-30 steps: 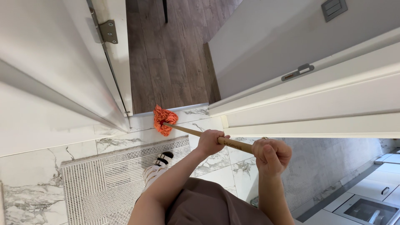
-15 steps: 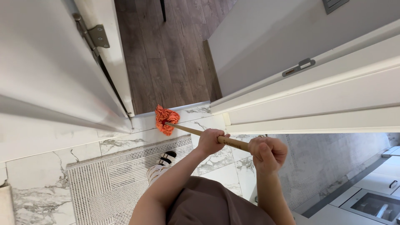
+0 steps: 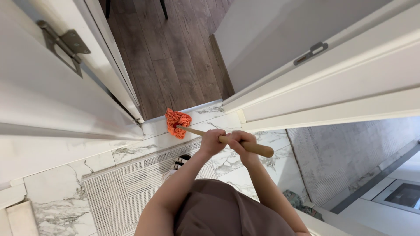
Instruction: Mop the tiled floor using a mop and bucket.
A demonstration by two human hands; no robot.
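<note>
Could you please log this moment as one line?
left hand: grips mop handle | right hand: grips handle | mop head: on tile by threshold

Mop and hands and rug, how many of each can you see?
Mop, orange head on a wooden stick: 1
Hands on the stick, left hand and right hand: 2
Patterned rug: 1
Total: 4

Mop head (image 3: 177, 123) on tiles (image 3: 52, 192), rug (image 3: 127, 192) nearer.
</note>
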